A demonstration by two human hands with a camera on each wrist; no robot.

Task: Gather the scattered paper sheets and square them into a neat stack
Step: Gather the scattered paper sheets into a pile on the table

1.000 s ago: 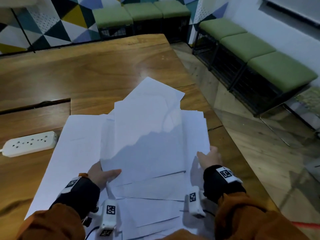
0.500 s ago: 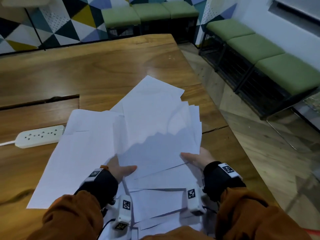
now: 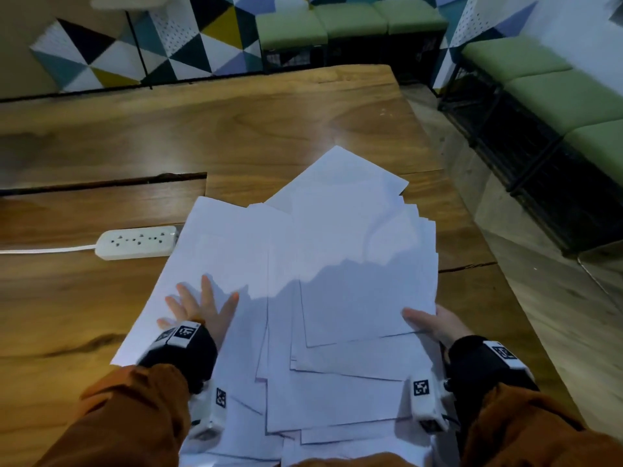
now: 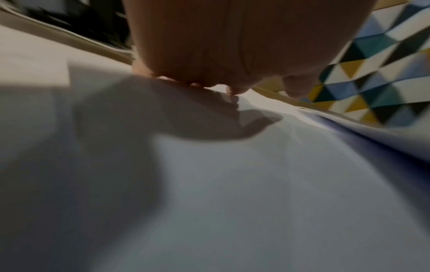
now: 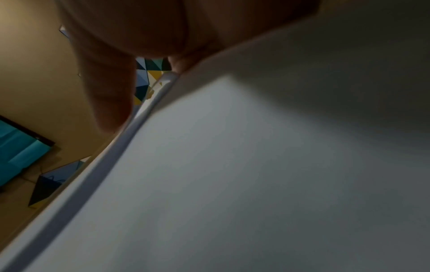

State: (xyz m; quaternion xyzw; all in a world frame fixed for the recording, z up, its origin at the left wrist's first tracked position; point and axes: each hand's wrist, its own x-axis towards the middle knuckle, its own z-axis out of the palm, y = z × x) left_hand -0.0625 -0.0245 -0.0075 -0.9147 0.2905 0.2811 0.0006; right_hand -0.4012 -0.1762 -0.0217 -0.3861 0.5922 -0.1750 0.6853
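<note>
Several white paper sheets (image 3: pixel 337 264) lie fanned and overlapping on the wooden table (image 3: pixel 236 123), in front of me. My left hand (image 3: pixel 199 306) lies flat with spread fingers on the leftmost sheet (image 3: pixel 215 244). My right hand (image 3: pixel 435 321) holds the right edge of the pile, thumb on top and fingers under the sheets. The left wrist view shows the left hand (image 4: pixel 232 55) with its fingertips (image 4: pixel 232 90) touching white paper (image 4: pixel 232 184). In the right wrist view the right hand's thumb (image 5: pixel 109 95) sits over the edge of the sheets (image 5: pixel 232 184).
A white power strip (image 3: pixel 138 242) with its cord lies on the table just left of the sheets. The table's right edge (image 3: pixel 499 284) runs close beside the pile, with floor beyond. Green-cushioned benches (image 3: pixel 556 92) stand along the walls.
My left hand has let go of the middle sheets and moved left, now flat on the leftmost sheet. The right hand stays on the pile's right edge. The view shifted right.
</note>
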